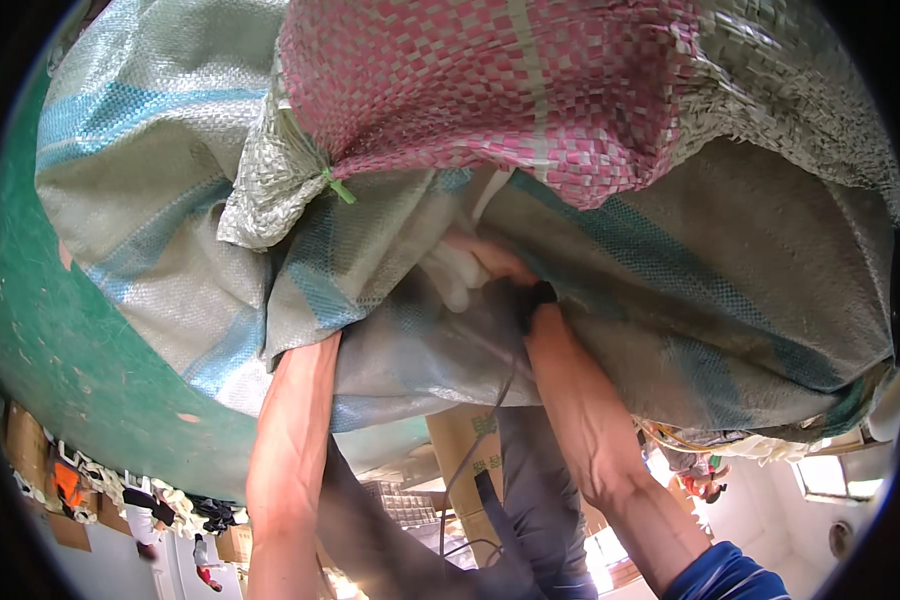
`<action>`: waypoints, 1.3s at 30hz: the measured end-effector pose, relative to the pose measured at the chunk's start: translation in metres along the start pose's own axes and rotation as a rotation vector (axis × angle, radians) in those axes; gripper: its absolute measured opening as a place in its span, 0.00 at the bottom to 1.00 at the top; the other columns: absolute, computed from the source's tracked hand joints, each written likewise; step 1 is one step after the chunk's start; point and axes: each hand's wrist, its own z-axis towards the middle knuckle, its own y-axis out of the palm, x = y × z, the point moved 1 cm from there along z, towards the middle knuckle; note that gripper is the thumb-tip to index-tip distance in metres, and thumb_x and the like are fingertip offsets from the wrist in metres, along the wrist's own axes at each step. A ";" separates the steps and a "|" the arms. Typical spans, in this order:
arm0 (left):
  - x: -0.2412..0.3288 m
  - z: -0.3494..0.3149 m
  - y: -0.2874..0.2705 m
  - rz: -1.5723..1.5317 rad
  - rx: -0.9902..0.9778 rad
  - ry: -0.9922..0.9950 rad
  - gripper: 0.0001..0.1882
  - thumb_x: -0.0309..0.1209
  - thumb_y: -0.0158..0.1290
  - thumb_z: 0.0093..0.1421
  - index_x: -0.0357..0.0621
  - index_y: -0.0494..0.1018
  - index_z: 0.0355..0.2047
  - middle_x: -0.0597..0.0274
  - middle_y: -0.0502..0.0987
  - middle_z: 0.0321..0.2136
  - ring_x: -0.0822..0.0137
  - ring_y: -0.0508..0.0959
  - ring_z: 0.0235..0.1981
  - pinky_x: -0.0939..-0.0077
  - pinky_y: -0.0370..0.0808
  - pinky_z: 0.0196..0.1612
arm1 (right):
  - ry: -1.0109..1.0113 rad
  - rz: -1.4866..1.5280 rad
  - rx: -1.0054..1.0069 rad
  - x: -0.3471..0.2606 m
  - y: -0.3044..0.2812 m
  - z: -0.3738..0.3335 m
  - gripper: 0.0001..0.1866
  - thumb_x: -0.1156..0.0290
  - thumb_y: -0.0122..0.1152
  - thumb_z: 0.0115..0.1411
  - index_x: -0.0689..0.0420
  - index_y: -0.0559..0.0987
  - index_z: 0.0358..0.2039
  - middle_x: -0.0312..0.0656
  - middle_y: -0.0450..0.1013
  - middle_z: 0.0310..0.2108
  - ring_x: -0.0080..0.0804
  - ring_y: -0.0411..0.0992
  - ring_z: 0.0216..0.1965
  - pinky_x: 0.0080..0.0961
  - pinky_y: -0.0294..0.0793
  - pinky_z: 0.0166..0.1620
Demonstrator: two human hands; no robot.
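A large woven plastic sack [760, 250], grey with blue stripes, spreads across the view in loose folds. Under one of its flaps goes my left forearm [295, 430]; the hand is hidden there. My right hand [485, 262] is at the middle of the sack, among the folds, with pale covering on its fingers and a black band [530, 300] at the wrist. Its fingers are blurred, so their grip does not show. Above both arms lies a pink-and-white checked woven sack [490, 90], its bunched corner tied with green string [338, 187].
Green floor [100, 370] with scuffs shows at the left. Low down are a cardboard box [465, 470], my dark-trousered legs and a thin dark cable [448, 500]. Piled cloth items [185, 508] lie at the lower left, with people beyond.
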 end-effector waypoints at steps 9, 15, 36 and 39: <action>-0.028 0.083 0.048 0.596 -0.236 0.019 0.24 0.41 0.52 0.66 0.41 0.72 0.58 0.49 0.74 0.60 0.54 0.73 0.60 0.61 0.71 0.61 | 0.119 -0.276 0.099 -0.012 -0.011 0.015 0.28 0.58 0.74 0.56 0.60 0.80 0.53 0.43 0.78 0.48 0.31 0.75 0.48 0.25 0.72 0.54; -0.055 0.114 0.016 1.016 -0.318 -0.036 0.24 0.42 0.51 0.66 0.42 0.73 0.58 0.49 0.73 0.60 0.53 0.73 0.61 0.61 0.71 0.61 | -0.272 -0.448 -0.032 -0.038 0.004 -0.029 0.22 0.61 0.73 0.54 0.61 0.83 0.46 0.44 0.77 0.49 0.32 0.75 0.46 0.26 0.74 0.51; -0.062 0.114 0.200 1.056 -1.005 0.169 0.24 0.46 0.48 0.68 0.44 0.75 0.56 0.47 0.72 0.63 0.50 0.71 0.64 0.58 0.71 0.63 | -0.257 0.019 0.037 -0.135 0.005 -0.052 0.20 0.68 0.67 0.64 0.61 0.78 0.55 0.43 0.80 0.49 0.35 0.80 0.47 0.33 0.80 0.53; -0.034 0.087 0.205 1.021 -0.840 -0.006 0.21 0.39 0.45 0.67 0.45 0.78 0.54 0.48 0.73 0.62 0.49 0.70 0.65 0.57 0.66 0.66 | -0.211 0.069 -0.014 -0.135 0.011 -0.058 0.21 0.70 0.67 0.65 0.59 0.77 0.57 0.42 0.78 0.52 0.36 0.78 0.50 0.34 0.80 0.54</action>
